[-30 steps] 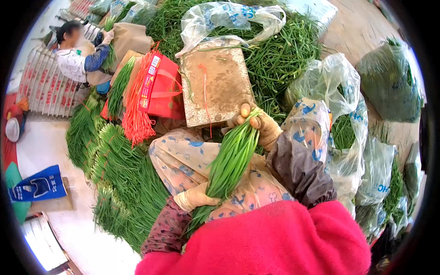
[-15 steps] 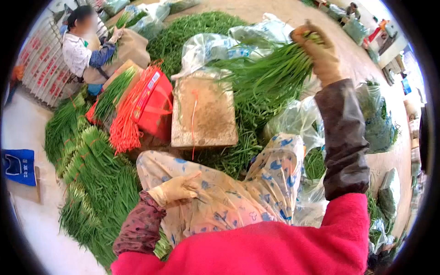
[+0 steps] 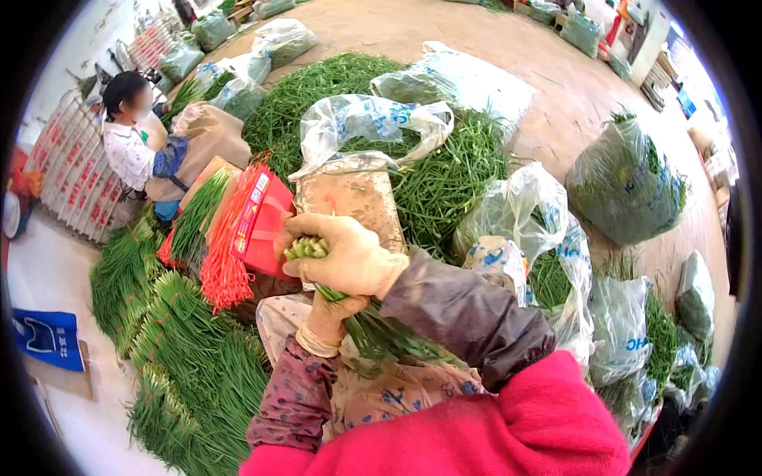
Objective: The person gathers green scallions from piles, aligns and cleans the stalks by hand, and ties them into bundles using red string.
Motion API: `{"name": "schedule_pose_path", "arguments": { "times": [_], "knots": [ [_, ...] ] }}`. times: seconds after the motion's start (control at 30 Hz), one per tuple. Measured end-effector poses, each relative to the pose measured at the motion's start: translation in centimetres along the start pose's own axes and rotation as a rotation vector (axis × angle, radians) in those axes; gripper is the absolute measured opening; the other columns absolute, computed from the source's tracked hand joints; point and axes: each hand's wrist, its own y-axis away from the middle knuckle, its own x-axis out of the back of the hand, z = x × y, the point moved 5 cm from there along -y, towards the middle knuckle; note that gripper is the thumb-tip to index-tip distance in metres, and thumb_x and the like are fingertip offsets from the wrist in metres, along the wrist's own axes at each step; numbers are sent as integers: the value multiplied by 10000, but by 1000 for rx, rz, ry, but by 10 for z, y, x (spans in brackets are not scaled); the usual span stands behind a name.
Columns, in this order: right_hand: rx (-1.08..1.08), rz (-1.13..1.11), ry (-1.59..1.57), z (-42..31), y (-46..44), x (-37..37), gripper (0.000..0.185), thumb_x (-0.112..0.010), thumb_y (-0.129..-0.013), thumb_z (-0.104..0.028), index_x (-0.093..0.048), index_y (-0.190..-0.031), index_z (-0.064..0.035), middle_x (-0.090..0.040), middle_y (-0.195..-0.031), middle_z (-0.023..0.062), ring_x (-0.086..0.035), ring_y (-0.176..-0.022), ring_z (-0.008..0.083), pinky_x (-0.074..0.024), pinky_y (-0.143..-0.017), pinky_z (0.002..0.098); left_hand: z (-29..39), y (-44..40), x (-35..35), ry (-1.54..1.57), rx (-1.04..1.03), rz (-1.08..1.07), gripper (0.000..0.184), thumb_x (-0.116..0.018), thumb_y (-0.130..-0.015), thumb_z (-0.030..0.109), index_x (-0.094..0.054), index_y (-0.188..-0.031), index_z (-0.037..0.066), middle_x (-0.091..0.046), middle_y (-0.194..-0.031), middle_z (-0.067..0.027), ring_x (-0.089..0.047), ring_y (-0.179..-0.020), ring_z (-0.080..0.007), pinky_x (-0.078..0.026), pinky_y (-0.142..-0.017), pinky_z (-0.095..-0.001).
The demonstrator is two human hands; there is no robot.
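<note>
Green bunch (image 3: 379,335), just one, up in front of the lap: pale cut ends at the top, long dark-green stalks fanning down toward the person's body. Both hands are on it: right hand (image 3: 345,255) clenched around it near the cut ends, left hand (image 3: 329,317) wrapped around the stalks just below. The right hand also blocks part of the one box (image 3: 353,198) behind. One red bag (image 3: 270,230) beside that, plus a heap of tied bunches (image 3: 190,341), too many to count, and one other person (image 3: 131,151).
</note>
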Motion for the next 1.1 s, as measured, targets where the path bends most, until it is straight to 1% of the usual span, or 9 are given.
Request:
{"name": "schedule_pose_path", "arguments": {
  "times": [0.07,0.17,0.27,0.4,0.5,0.67,0.87,1.07,1.1],
  "knots": [
    [61,36,80,4,0,4,487,-750,-739,-149,-553,-1180,-91,-658,-1043,132,-636,-981,247,-493,-870,336,-9,2,4,21,-40,102,534,-758,-730,20,-526,-1211,39,-601,-1075,-26,-597,-969,-173,-495,-849,-309],
    [-118,-1,75,31,9,15,1089,-791,-659,-346,-117,-1494,-158,-543,-1249,251,-571,-1108,372,-451,-939,395,14,6,-1,28,-283,283,498,-627,-799,29,-488,-1278,40,-599,-1079,-59,-597,-946,-180,-501,-829,-314],
    [-4,-124,189,58,44,0,1117,-767,-643,-274,-66,-1503,-148,-435,-1334,303,-533,-1158,397,-459,-940,401,26,13,32,146,-278,485,551,-611,-843,84,-423,-1361,86,-621,-1039,-103,-615,-906,-205,-506,-885,-378],
    [-401,-285,296,97,61,-31,964,-692,-712,-174,-117,-1486,-182,-577,-1137,256,-624,-957,396,-517,-794,438,-7,-14,64,413,-308,478,492,-598,-871,60,-429,-1331,103,-611,-1019,-94,-602,-923,-230,-508,-886,-384],
    [-353,-347,429,141,39,-17,761,-666,-735,-166,-286,-1395,-159,-644,-883,178,-651,-858,372,-529,-726,427,-24,-18,75,355,-110,538,426,-687,-849,123,-509,-1236,103,-578,-1109,-64,-559,-1044,-223,-466,-951,-408],
    [-166,-281,728,176,-18,25,425,-626,-763,-109,-463,-1155,-104,-650,-907,154,-647,-846,356,-517,-683,443,-68,-18,136,-182,109,427,444,-651,-880,169,-450,-1271,103,-519,-1188,-63,-510,-1063,-211,-440,-906,-455],
    [-251,-488,850,235,-76,9,367,-553,-833,-133,-471,-1191,-141,-639,-990,149,-657,-885,335,-528,-723,435,-83,-31,138,-98,486,499,681,-637,-886,128,-273,-1461,98,-435,-1371,-143,-475,-1160,-201,-424,-947,-404],
    [-198,-471,1122,309,-81,-19,756,-601,-837,-273,-241,-1486,-128,-387,-1403,146,-447,-1203,281,-408,-862,442,-84,-84,154,-189,578,347,614,-612,-900,103,-325,-1442,104,-469,-1361,-136,-477,-1209,-206,-439,-946,-361],
    [-301,-675,1108,305,-82,-19,1154,-772,-595,-488,-182,-1489,-60,-350,-1425,161,-383,-1253,357,-370,-904,461,-79,-99,158,-223,501,278,579,-609,-902,102,-357,-1423,101,-500,-1331,-125,-498,-1188,-206,-444,-939,-355]
  ]
}}
